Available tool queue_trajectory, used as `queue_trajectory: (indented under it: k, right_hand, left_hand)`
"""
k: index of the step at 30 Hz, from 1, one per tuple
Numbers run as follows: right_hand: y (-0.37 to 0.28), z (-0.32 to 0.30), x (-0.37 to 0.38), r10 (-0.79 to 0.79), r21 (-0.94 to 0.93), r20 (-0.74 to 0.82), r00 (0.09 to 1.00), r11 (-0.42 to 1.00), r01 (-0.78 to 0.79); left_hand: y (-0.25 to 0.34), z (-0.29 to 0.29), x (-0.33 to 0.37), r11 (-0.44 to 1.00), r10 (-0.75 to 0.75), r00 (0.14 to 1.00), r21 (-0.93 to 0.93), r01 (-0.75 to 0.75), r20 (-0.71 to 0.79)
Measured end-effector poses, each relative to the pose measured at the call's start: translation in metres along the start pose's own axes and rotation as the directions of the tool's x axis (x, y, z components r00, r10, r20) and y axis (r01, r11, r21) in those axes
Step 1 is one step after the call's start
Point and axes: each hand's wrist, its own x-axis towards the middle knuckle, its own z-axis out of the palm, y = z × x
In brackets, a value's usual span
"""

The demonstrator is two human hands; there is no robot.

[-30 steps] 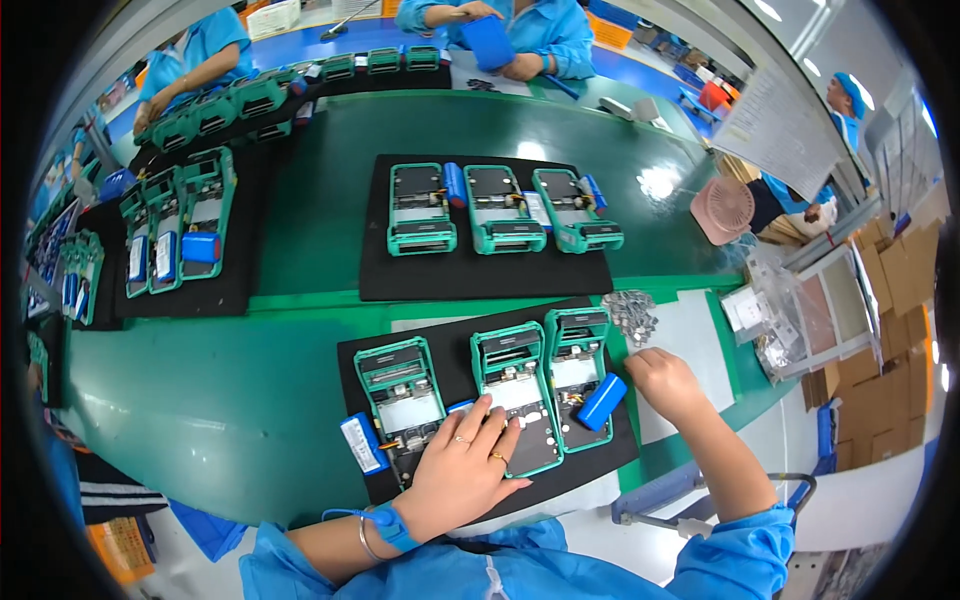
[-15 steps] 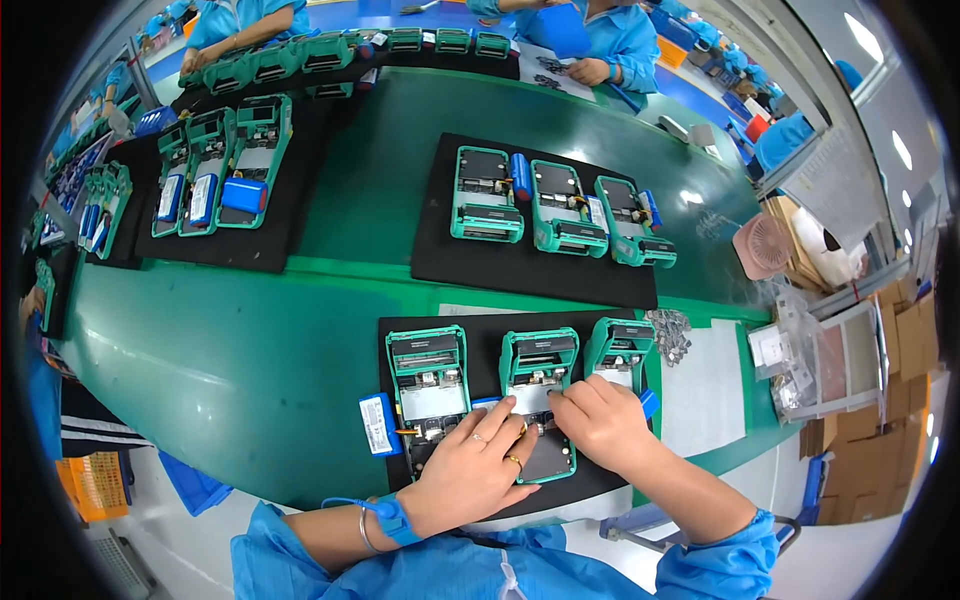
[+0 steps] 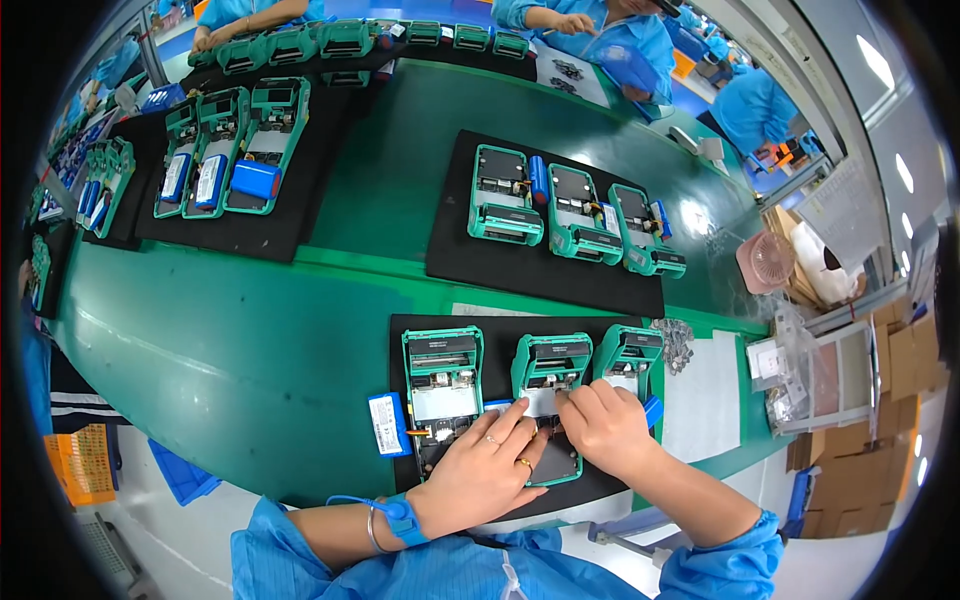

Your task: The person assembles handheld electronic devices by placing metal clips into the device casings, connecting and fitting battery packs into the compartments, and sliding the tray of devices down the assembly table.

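Note:
My left hand [image 3: 488, 458], with a blue wrist strap, lies with fingers stretched over the lower part of the middle green-cased device [image 3: 553, 350], which is open and shows its inner parts. My right hand [image 3: 608, 428] is closed, fingertips pressed at the middle of the same device; anything they hold is hidden. To the left lies a similar open device [image 3: 441, 402], with a blue battery pack [image 3: 388, 424] wired beside it. Another green device [image 3: 630, 350] is partly covered by my right hand, a blue battery [image 3: 653, 411] at its side. All rest on a black mat [image 3: 497, 325].
A second black mat [image 3: 450, 250] farther off carries three open devices. More devices stand on a mat [image 3: 225, 238] at the far left. Small metal parts [image 3: 676, 345] are heaped beside a white sheet [image 3: 705, 395]. A pink fan [image 3: 765, 262] stands right. A co-worker [image 3: 640, 45] sits opposite.
The whole view has shifted slightly, with the scene a little to the right. My hands stay on the middle device, barely moved. The co-worker opposite has moved their hands.

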Motion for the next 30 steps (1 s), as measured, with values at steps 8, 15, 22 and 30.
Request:
queue_trajectory:
  k: [8, 15, 22, 30]
  right_hand:
    - [0.003, 0.001, 0.010, -0.013, -0.022, -0.039, 0.999, 1.000, 0.013]
    - [0.003, -0.006, 0.018, 0.055, -0.019, 0.016, 0.998, 0.998, -0.055]
    - [0.002, 0.006, 0.017, 0.104, 0.025, -0.059, 0.993, 0.994, -0.103]
    - [0.073, -0.003, -0.067, 0.605, 0.347, -0.272, 0.749, 0.787, -0.510]
  left_hand:
    - [0.000, 0.000, 0.000, 1.000, 0.004, 1.000, 0.015, -0.004, 0.018]
    - [0.000, -0.001, 0.003, 0.999, 0.027, 1.000, 0.032, -0.027, 0.008]
    - [0.003, -0.006, 0.007, 0.999, 0.000, 0.999, 0.034, -0.002, 0.048]
    - [0.001, -0.014, -0.002, 0.999, -0.025, 0.995, 0.036, 0.022, 0.095]
